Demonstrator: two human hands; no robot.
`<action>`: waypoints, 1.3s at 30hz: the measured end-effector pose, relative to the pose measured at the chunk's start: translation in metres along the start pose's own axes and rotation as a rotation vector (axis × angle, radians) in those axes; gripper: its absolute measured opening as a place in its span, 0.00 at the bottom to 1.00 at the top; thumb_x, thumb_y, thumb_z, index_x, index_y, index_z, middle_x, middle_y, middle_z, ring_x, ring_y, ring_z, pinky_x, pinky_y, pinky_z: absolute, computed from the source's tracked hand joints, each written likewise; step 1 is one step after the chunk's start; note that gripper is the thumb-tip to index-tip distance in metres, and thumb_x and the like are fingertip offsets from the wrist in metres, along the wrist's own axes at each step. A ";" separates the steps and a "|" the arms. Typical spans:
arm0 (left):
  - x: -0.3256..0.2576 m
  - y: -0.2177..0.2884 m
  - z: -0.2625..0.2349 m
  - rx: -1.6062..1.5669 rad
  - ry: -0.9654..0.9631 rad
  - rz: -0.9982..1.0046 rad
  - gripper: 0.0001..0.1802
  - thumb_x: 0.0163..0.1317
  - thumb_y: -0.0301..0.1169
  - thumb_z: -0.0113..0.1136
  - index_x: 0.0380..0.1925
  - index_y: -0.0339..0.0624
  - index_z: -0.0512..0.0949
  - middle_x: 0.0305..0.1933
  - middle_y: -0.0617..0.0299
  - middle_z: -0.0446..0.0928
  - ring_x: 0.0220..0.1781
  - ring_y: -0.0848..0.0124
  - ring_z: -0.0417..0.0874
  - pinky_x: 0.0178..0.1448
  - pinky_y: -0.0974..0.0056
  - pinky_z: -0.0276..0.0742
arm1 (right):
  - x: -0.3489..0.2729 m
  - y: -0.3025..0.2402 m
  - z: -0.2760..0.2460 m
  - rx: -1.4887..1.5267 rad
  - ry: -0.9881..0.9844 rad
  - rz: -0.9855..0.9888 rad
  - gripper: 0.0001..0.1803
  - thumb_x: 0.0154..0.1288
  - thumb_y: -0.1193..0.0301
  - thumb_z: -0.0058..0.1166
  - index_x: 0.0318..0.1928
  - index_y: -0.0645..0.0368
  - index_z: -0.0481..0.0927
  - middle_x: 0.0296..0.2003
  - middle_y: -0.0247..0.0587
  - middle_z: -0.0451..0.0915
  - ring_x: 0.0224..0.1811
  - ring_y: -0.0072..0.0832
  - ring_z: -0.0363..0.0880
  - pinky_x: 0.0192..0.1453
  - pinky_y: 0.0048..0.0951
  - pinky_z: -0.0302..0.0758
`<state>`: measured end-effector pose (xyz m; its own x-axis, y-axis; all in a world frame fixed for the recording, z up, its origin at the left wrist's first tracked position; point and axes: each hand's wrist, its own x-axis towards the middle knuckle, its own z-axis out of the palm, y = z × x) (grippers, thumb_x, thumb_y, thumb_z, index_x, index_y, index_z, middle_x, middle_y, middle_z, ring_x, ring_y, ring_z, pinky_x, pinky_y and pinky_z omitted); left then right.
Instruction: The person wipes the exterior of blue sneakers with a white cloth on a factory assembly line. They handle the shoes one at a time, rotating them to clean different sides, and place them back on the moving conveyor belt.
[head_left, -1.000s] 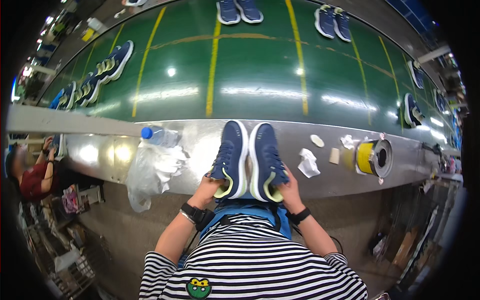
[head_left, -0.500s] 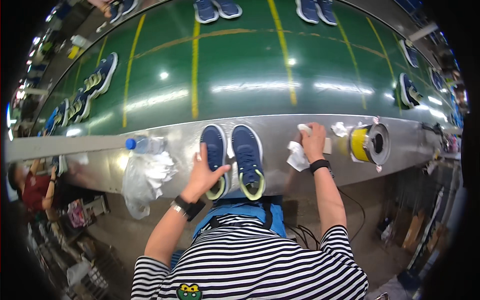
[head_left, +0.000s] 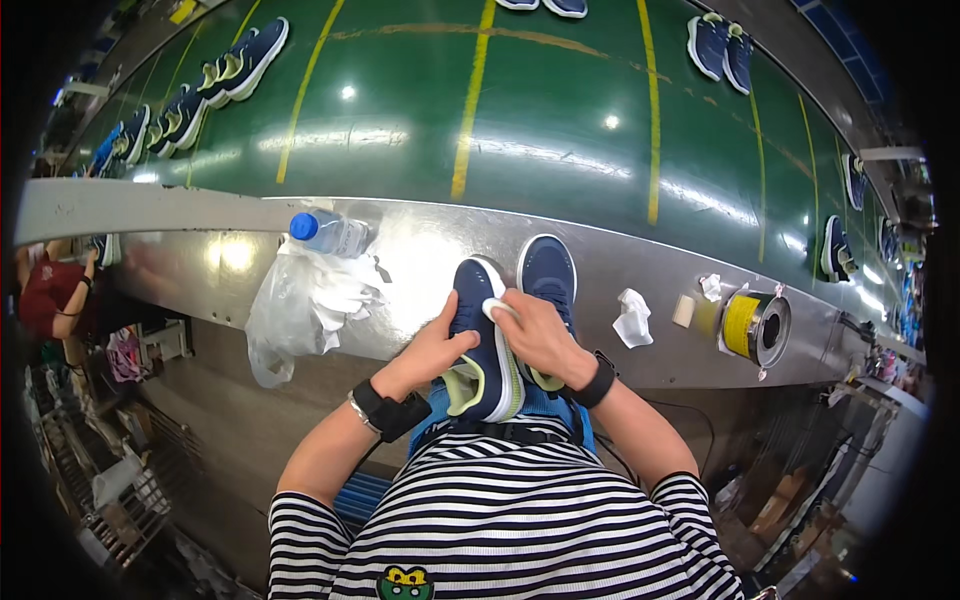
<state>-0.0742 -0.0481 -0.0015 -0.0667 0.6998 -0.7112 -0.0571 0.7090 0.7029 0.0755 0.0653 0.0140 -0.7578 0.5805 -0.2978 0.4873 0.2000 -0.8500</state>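
Note:
Two navy sneakers with white soles and pale-green linings lie in front of me at the metal ledge. My left hand (head_left: 435,350) grips the left sneaker (head_left: 488,350), which is tilted so its white sole edge faces right. In my right hand (head_left: 540,330) a small white wad (head_left: 495,307) is pinched and pressed to that sole edge near the toe; whether it is cloth or tissue I cannot tell. The right sneaker (head_left: 548,265) lies beside it, toe pointing away, its middle partly hidden under my right hand.
On the metal ledge (head_left: 420,225) are a blue-capped bottle (head_left: 335,235), a plastic bag (head_left: 275,320) with white scraps, a crumpled tissue (head_left: 632,320), a beige block (head_left: 684,311) and a yellow-labelled tin (head_left: 742,324). Beyond, a green conveyor belt (head_left: 400,130) carries several sneakers. A metal beam (head_left: 150,208) crosses at left.
My right hand has come left from beside the beige block to the left sneaker, bringing the white wad. My left hand has closed on that sneaker, which is now tilted. The view has shifted.

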 end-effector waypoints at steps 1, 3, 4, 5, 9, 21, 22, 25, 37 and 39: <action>0.002 -0.004 0.000 0.054 0.014 0.030 0.46 0.54 0.37 0.55 0.64 0.26 0.42 0.57 0.42 0.66 0.57 0.63 0.70 0.58 0.68 0.65 | 0.005 0.001 0.006 -0.039 -0.024 0.028 0.12 0.61 0.68 0.44 0.30 0.66 0.68 0.25 0.58 0.73 0.31 0.54 0.73 0.35 0.47 0.68; 0.002 -0.008 0.000 0.106 0.016 0.058 0.47 0.52 0.41 0.53 0.64 0.25 0.42 0.51 0.34 0.70 0.54 0.52 0.74 0.55 0.64 0.68 | 0.013 0.005 0.016 -0.119 -0.069 0.084 0.12 0.61 0.68 0.44 0.29 0.66 0.69 0.24 0.59 0.74 0.30 0.55 0.74 0.34 0.49 0.68; 0.001 -0.005 0.000 0.132 0.009 0.059 0.47 0.52 0.41 0.53 0.64 0.25 0.41 0.50 0.34 0.71 0.52 0.50 0.74 0.55 0.62 0.68 | 0.016 0.008 0.020 -0.162 -0.018 0.073 0.11 0.61 0.68 0.45 0.29 0.66 0.69 0.24 0.59 0.73 0.29 0.55 0.73 0.33 0.48 0.68; 0.000 0.000 0.000 0.159 0.000 0.059 0.47 0.52 0.42 0.52 0.64 0.25 0.41 0.48 0.33 0.71 0.50 0.48 0.75 0.54 0.61 0.69 | 0.019 0.010 0.024 -0.204 0.033 0.061 0.11 0.61 0.68 0.45 0.29 0.65 0.69 0.23 0.59 0.73 0.28 0.55 0.73 0.31 0.47 0.67; 0.001 0.000 0.000 0.249 -0.005 0.071 0.47 0.53 0.44 0.49 0.63 0.24 0.40 0.41 0.29 0.72 0.45 0.40 0.74 0.52 0.55 0.69 | 0.023 0.007 0.025 -0.239 0.057 0.078 0.11 0.60 0.69 0.44 0.27 0.66 0.69 0.22 0.60 0.73 0.28 0.56 0.74 0.31 0.48 0.69; 0.006 0.007 0.005 0.349 -0.022 0.027 0.48 0.54 0.44 0.47 0.63 0.24 0.37 0.43 0.24 0.69 0.45 0.37 0.73 0.54 0.51 0.68 | 0.028 0.010 0.028 -0.166 0.129 0.204 0.12 0.58 0.68 0.47 0.27 0.66 0.71 0.24 0.60 0.73 0.30 0.56 0.73 0.32 0.45 0.69; 0.005 0.008 0.005 0.350 -0.025 0.024 0.48 0.54 0.44 0.47 0.63 0.24 0.37 0.42 0.24 0.69 0.45 0.37 0.73 0.53 0.51 0.68 | 0.036 0.014 0.031 -0.178 0.156 0.171 0.12 0.58 0.68 0.46 0.27 0.66 0.72 0.24 0.60 0.73 0.30 0.56 0.73 0.31 0.46 0.69; 0.005 0.015 0.006 0.391 -0.020 0.011 0.46 0.56 0.41 0.48 0.63 0.22 0.37 0.44 0.27 0.70 0.46 0.42 0.75 0.51 0.55 0.69 | 0.039 0.013 0.030 -0.214 0.112 0.143 0.12 0.58 0.68 0.45 0.26 0.67 0.71 0.24 0.62 0.74 0.30 0.57 0.73 0.34 0.48 0.69; 0.003 0.001 0.014 0.416 -0.009 0.045 0.46 0.56 0.44 0.46 0.63 0.25 0.37 0.43 0.25 0.69 0.44 0.38 0.73 0.52 0.51 0.68 | 0.037 0.016 0.025 -0.302 0.012 0.136 0.12 0.57 0.70 0.43 0.26 0.68 0.73 0.24 0.63 0.75 0.30 0.57 0.75 0.37 0.50 0.71; 0.003 -0.002 0.011 0.409 -0.009 0.045 0.46 0.56 0.44 0.46 0.63 0.24 0.37 0.43 0.24 0.68 0.45 0.38 0.73 0.53 0.51 0.68 | 0.023 0.010 0.022 -0.248 -0.051 0.119 0.12 0.57 0.70 0.44 0.26 0.67 0.73 0.24 0.62 0.75 0.29 0.57 0.75 0.36 0.50 0.71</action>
<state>-0.0634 -0.0466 -0.0050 -0.0509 0.7306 -0.6809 0.3468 0.6522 0.6740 0.0539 0.0636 -0.0110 -0.7067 0.5721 -0.4163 0.6609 0.3237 -0.6770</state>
